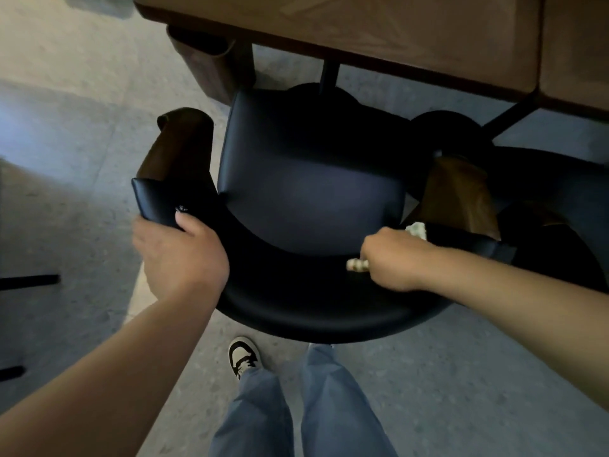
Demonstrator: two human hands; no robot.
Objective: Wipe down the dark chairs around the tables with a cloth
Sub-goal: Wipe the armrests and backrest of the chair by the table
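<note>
Right hand (390, 258) is closed in a fist around a crumpled pale patterned cloth (417, 229), which shows at both ends of the fist, and presses it onto the top of the dark padded curved backrest (296, 268) of the dark upholstered chair with brown wooden armrests (309, 166). Position: right portion of the curve, just short of the point where the backrest meets the right wooden armrest (461, 192).

Left hand (179, 252) grips the opposite end of the same backrest, thumb over the top face, fingers wrapped beneath and out of sight. It appears to steady the chair.

Governing relation: the backrest runs as a long arc from one hand to the other, bowing toward the person. The unwiped run, as judged, lies to the left of the cloth along that arc, and the short remainder lies to the right toward the armrest. The right hand is the only one with the cloth and is nearer the right end.

Chair faces the brown wooden table (362, 24), seat partly under its edge. Seat cushion lies directly forward of the cloth hand and lower.

Assessment: backrest wipe in progress; seat and armrests apparently outstanding.
</note>
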